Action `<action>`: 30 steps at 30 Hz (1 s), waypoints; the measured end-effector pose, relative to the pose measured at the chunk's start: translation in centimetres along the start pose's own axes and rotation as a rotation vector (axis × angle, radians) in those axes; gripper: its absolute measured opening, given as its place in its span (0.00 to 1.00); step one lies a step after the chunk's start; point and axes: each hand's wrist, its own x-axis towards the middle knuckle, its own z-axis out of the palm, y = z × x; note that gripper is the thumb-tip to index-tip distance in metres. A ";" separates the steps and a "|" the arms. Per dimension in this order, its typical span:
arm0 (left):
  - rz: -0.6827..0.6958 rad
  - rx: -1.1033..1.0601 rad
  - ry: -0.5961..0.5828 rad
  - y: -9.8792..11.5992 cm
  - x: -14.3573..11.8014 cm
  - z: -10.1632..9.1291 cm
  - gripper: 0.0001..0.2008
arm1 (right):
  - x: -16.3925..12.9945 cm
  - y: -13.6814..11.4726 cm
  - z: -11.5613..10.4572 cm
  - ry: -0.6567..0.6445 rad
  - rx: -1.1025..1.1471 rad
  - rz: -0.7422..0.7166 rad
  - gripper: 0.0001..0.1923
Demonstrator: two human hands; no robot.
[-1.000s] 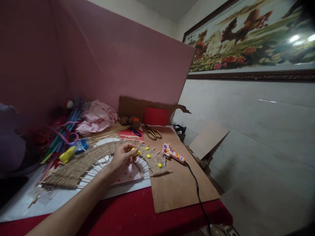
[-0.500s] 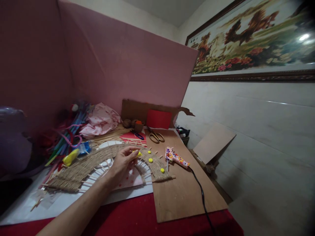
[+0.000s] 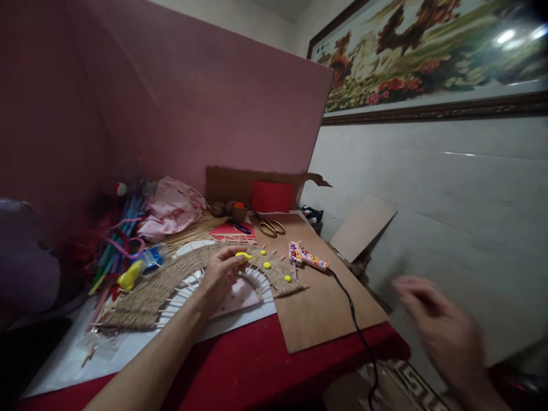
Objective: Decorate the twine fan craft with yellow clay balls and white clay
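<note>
Now left hand pinches a yellow piece, long axis pointing right; right hand blurred, grip unclear.

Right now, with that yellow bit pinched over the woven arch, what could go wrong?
The left hand pinches the yellow piece only at the fingertips, so it might slip onto the woven arch. The glue gun lies close by with its cord trailing off the table; the blurred right hand could snag it.
</note>
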 end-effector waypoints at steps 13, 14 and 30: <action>-0.004 -0.070 -0.063 -0.1 0.1 -0.6 0.13 | 2.4 -8.9 20.9 -0.679 0.287 -0.474 0.07; -0.012 -0.073 -0.065 0.0 0.2 -0.7 0.13 | 2.5 -8.9 20.9 -0.673 0.289 -0.496 0.07; -0.054 0.073 -0.080 -0.1 0.2 -0.3 0.15 | 2.6 -7.2 20.3 -0.707 0.446 -0.463 0.05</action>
